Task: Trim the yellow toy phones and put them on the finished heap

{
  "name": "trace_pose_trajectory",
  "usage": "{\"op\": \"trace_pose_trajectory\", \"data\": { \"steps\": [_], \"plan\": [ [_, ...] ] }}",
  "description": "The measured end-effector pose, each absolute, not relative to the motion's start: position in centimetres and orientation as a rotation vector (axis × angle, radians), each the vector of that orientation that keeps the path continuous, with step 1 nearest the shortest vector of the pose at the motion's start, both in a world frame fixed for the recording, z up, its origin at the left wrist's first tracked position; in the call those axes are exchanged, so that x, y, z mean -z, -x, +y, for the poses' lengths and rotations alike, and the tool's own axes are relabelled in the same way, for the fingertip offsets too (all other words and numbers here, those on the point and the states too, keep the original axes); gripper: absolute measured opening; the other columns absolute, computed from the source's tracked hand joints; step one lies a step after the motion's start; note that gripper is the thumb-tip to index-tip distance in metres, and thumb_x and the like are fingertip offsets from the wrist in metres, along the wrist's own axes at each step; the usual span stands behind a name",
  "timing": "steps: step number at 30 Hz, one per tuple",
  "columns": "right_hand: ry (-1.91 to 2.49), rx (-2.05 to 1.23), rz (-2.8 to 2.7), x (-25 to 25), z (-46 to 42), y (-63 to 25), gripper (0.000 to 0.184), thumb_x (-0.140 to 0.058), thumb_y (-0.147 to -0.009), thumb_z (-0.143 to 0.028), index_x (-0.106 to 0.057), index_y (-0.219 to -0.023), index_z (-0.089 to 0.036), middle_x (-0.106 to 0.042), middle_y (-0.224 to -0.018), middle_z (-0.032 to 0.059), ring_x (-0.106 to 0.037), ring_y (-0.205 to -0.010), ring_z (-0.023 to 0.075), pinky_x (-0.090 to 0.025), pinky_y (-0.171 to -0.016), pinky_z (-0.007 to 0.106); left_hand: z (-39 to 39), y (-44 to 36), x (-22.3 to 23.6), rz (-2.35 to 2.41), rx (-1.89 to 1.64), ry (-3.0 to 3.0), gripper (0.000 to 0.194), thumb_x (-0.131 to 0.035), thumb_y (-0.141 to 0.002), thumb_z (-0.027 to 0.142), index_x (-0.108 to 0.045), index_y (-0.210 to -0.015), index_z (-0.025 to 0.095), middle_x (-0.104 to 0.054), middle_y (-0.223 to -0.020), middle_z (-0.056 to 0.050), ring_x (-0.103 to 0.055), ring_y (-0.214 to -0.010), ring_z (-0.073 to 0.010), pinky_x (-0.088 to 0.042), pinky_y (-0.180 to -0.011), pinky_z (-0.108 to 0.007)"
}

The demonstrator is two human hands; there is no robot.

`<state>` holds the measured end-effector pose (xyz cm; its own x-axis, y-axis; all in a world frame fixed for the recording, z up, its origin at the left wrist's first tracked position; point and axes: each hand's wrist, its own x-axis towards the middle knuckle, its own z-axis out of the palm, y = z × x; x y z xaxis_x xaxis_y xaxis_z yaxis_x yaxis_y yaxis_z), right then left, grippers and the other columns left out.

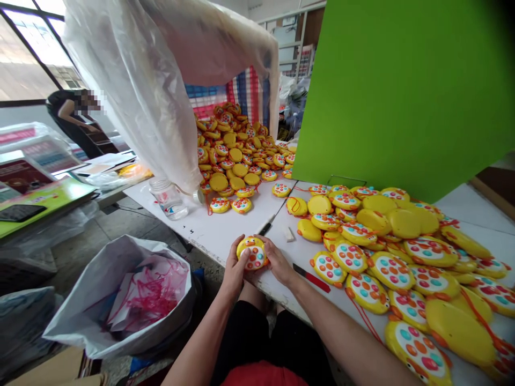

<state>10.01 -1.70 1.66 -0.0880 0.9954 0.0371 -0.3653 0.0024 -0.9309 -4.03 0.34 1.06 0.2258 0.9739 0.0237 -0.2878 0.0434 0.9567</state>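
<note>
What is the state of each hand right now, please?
Left hand: closed on the yellow duck toy, gripping its left side.
Right hand: closed on the same toy, gripping its right side.

Toy (252,253) between hands (257,262), on table (225,228)

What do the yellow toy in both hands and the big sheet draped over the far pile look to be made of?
The yellow toy looks like glossy moulded plastic: smooth, rounded edges, bright shine, with coloured raised buttons, possibly softer. The draped sheet looks like thin translucent plastic film: milky, wrinkled, hanging in soft folds with light coming through.
</note>
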Motion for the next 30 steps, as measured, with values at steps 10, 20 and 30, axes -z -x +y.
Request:
{"op": "trace_pose_trajectory", "data": {
  "steps": [10,20,30],
  "plan": [
    [0.953,-1.231,-1.131,-1.6,-1.5,-10.2,0.053,-0.065,-0.084,-0.045,-0.052,-0.131,-0.025,-0.053,-0.136,0.0064,-0.050,-0.125,0.0227,-0.041,-0.105,0.039,0.2,4.7,-1.2,0.783,-1.075,-1.159,0.090,-0.081,-0.066,0.034,-0.031,-0.141,0.024,-0.059,-0.126,-0.009,-0.063,-0.106,-0.0220,-0.052,-0.091,-0.035],
    [0.907,-1.378,-0.731,-2.1,-0.3,-11.9,0.035,-0.068,-0.079,-0.050,-0.065,-0.105,-0.027,-0.070,-0.096,0.0015,-0.067,-0.082,0.0229,-0.059,-0.065,0.037,1.4,4.9,-1.4,0.831,-1.083,-1.371,0.072,-0.066,-0.081,0.043,-0.031,-0.142,0.026,-0.051,-0.132,-0.012,-0.064,-0.097,-0.0202,-0.056,-0.079,-0.034],
    [0.621,-1.118,-0.486,-5.4,0.0,-17.9,0.040,-0.067,-0.080,-0.051,-0.062,-0.114,-0.030,-0.071,-0.108,0.0038,-0.068,-0.095,0.0194,-0.054,-0.084,0.035,15.2,3.2,-3.1,1.388,-0.986,-2.216,0.046,-0.058,-0.082,0.018,-0.050,-0.128,0.018,-0.045,-0.137,-0.015,-0.042,-0.129,-0.0296,-0.036,-0.107,-0.047]
  ]
}}
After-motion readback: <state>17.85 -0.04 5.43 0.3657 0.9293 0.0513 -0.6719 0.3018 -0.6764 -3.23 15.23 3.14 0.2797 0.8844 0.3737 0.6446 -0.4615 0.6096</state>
